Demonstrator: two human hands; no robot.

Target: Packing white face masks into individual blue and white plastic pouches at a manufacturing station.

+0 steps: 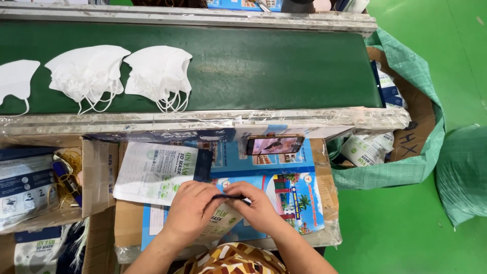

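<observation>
Pinching a printed mask packet (218, 215) at its top edge, both hands meet near the middle of the work surface: left hand (192, 207) curled with fingers pressed on the packet's dark strip, right hand (256, 205) closed on the same edge from the right, fingertips touching the left hand's. Packet lies flat on a blue printed sheet (284, 195) covering the cardboard tabletop, near edge of the scene, just in front of the person's patterned sleeve area. Stack of identical flat packets (157, 172) sits just left and far of the hands, tilted slightly, dark top strip pointing right. Phone (274, 144) lies landscape at the far edge of the tabletop, screen lit, just under the conveyor rail. Green conveyor belt (264, 66) runs left-right across the far side; three piles of white masks (159, 73) sit on its left part, ear loops hanging toward the near rail, the leftmost cut off by the frame. Open cardboard box (96, 175) on the left holds more packets, rubber bands (68, 180) and a blue object I can't identify. Green woven sack (406, 152) at right, off the belt end, holds filled packets; second green sack (464, 172) well apart further right on the green floor.
</observation>
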